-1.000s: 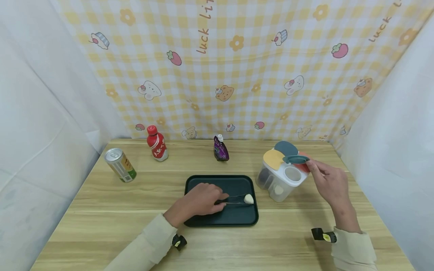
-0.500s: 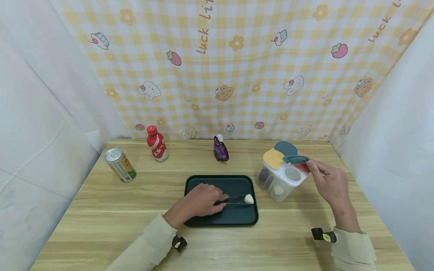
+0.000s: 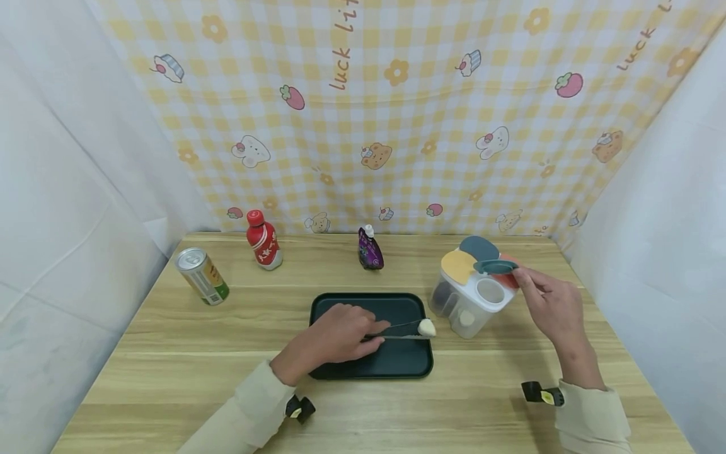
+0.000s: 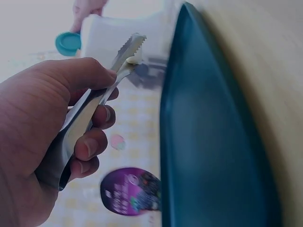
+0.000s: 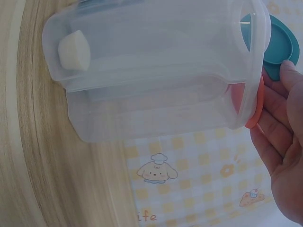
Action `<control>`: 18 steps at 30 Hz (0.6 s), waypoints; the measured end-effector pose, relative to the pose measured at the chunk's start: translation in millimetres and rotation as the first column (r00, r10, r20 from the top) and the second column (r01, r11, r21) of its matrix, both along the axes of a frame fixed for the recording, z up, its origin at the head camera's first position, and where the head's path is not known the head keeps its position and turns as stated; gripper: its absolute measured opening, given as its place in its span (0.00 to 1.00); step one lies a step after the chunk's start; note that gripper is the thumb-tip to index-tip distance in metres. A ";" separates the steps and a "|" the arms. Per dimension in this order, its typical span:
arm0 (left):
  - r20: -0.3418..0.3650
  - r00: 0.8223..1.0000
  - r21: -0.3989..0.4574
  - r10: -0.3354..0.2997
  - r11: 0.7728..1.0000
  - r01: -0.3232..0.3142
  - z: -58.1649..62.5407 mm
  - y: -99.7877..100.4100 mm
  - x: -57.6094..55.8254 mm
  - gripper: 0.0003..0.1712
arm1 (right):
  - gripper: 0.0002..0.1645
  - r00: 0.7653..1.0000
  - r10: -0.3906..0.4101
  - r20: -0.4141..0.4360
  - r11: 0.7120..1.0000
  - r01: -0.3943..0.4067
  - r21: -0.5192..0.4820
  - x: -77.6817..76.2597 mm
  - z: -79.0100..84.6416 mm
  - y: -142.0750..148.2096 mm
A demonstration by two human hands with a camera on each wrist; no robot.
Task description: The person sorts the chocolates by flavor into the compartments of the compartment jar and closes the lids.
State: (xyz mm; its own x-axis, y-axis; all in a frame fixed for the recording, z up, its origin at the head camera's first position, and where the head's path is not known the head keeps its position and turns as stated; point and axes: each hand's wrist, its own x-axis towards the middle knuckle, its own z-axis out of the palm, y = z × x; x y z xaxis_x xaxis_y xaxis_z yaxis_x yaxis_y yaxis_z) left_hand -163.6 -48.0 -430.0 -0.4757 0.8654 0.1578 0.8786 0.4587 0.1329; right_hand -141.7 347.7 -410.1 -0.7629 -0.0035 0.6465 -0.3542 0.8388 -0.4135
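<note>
My left hand [image 3: 340, 334] grips metal tongs [image 4: 78, 127] over the dark green tray [image 3: 397, 366]. Between the serrated tong tips sits a small white lump [image 3: 426, 328], at the tray's right rim. My right hand [image 3: 553, 309] pinches the raised teal lid [image 5: 279, 45] of a clear storage box [image 3: 482, 318] with a white top. Below that lid the round opening is uncovered. Another white lump [image 5: 74, 51] lies at the bottom of the box's near compartment. In the left wrist view, the lump in the tongs is mostly hidden by their tips.
Yellow [image 3: 458, 267], blue [image 3: 478, 248] and red lids cover the box's other openings. Toward the back stand a purple spout pouch [image 3: 370, 251] and a red bottle [image 3: 264, 243]. A can [image 3: 202, 277] stands at the left. A checked curtain [image 3: 363, 126] hangs behind the table.
The tongs and white lump have moved slightly right and upward from the tray, with the left hand shifting along. The right hand and teal lid stay in place.
</note>
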 end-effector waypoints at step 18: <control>-0.090 0.996 0.156 0.015 0.988 -0.001 63.2 49.2 12.2 0.17 | 0.14 0.999 -0.021 0.035 1.000 0.022 -0.007 1.4 3.2 -1.7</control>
State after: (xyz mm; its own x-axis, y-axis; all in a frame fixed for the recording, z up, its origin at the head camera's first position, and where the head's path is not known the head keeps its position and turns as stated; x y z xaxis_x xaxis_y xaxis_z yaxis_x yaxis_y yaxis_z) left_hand -151.4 1.1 -366.9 -0.4602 0.8229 0.3331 0.8866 0.4457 0.1237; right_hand -140.3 345.9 -406.9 -0.7849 0.0178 0.6193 -0.3213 0.8430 -0.4315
